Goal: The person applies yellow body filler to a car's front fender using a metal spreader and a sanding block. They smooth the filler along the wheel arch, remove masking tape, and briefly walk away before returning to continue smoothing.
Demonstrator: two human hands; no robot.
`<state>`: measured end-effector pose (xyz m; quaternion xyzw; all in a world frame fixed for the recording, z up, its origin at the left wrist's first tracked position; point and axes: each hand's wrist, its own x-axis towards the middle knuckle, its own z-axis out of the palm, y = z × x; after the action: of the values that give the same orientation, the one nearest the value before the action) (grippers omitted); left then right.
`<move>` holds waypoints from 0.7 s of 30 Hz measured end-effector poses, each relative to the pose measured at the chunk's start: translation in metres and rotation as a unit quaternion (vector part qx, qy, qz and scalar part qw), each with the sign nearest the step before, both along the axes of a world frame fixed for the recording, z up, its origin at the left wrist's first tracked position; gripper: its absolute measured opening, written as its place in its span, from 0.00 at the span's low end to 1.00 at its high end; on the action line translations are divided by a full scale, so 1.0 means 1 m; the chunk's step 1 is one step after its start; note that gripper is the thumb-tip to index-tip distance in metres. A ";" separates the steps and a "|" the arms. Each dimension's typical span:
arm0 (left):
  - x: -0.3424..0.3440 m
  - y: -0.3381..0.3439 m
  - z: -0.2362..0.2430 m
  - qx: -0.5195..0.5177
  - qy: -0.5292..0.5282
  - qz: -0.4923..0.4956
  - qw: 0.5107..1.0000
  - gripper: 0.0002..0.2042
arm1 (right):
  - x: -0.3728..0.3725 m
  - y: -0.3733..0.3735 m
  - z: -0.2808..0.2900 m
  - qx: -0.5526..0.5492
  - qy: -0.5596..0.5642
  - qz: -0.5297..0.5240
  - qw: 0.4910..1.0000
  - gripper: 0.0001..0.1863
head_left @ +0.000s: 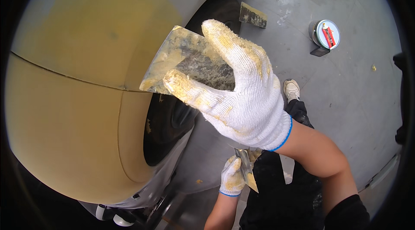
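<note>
In the upper middle, my right hand (250, 96), in a white knit glove smeared with yellow filler, grips a wide metal putty spreader (205, 65). The blade is stained dark and yellowish, and its far edge overlaps the car body panel (86, 130); whether it touches cannot be told. Tan-yellow filler covers much of that curved panel, which a seam crosses. Lower and nearer my body, my left hand (232, 178), also gloved, is closed around a second metal putty spreader (246, 167) with yellow filler at its lower end.
A car wheel (168, 122) sits under the panel, behind my right hand. On the grey floor, another dirty plate (253, 15) lies by the tyre. Farther right stands a can (320, 35) with a red tube (328, 36) on its lid. My shoe (292, 89) shows below.
</note>
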<state>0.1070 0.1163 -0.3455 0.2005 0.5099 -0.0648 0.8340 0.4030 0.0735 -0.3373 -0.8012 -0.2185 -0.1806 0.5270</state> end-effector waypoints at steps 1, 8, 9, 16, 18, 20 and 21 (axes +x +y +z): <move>0.000 0.000 0.001 0.005 0.006 -0.002 1.000 0.16 | 0.001 0.006 0.001 -0.001 0.022 -0.001 1.000 0.22; 0.003 0.001 0.003 -0.009 -0.018 0.004 1.000 0.19 | 0.003 0.016 0.012 -0.008 0.052 0.011 0.999 0.41; 0.003 0.001 0.004 -0.011 -0.016 0.013 1.000 0.20 | 0.002 0.015 0.015 -0.023 0.080 0.012 0.996 0.39; -0.005 0.002 0.005 -0.045 -0.018 0.035 0.998 0.20 | 0.008 0.001 0.019 0.015 0.046 0.051 0.997 0.26; -0.008 0.001 0.003 -0.016 0.010 0.039 0.999 0.17 | 0.012 0.002 0.015 0.073 0.060 0.069 0.993 0.25; -0.008 0.001 0.002 -0.004 0.018 0.031 0.999 0.16 | 0.015 0.007 0.013 0.084 0.061 0.059 0.993 0.21; -0.007 0.001 0.002 -0.006 0.011 0.021 1.000 0.16 | 0.015 0.009 0.013 0.089 0.061 0.054 0.993 0.20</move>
<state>0.0998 0.1169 -0.3439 0.1844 0.5224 -0.0523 0.8309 0.4178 0.0828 -0.3247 -0.7474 -0.2119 -0.1210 0.6180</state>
